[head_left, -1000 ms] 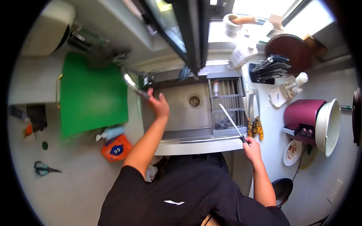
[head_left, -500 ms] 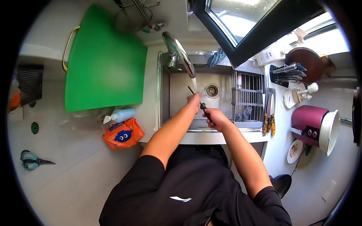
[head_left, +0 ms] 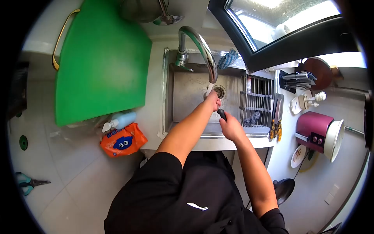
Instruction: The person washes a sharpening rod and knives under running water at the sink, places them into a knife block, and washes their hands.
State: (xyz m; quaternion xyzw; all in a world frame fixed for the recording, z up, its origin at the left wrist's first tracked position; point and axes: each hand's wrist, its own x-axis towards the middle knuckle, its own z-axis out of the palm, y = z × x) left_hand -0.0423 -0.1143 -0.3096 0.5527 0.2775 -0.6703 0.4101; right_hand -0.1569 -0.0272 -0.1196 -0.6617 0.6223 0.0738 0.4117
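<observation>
Water runs from the curved faucet (head_left: 205, 50) into the metal sink (head_left: 187, 87). Under the stream is my left hand (head_left: 214, 101), its fingers closed around the blade part of a black-handled knife, which they mostly hide. My right hand (head_left: 231, 125) grips the black handle (head_left: 222, 114) just to the right and nearer my body. The drain (head_left: 219, 92) lies beyond both hands. A grey rack (head_left: 257, 97) sits in the right side of the sink.
A big green board (head_left: 103, 66) stands at the left, with a blue bottle (head_left: 124, 120) and an orange packet (head_left: 124, 141) below it. An open window frame (head_left: 288, 50) juts over the sink's far right. Knives (head_left: 277, 107), a knife block (head_left: 298, 81) and a maroon appliance (head_left: 315, 132) are at right.
My left hand has left the faucet and come to the blade; water now runs. My right hand has brought the knife from the rack's side to the sink's middle. The view has shifted.
</observation>
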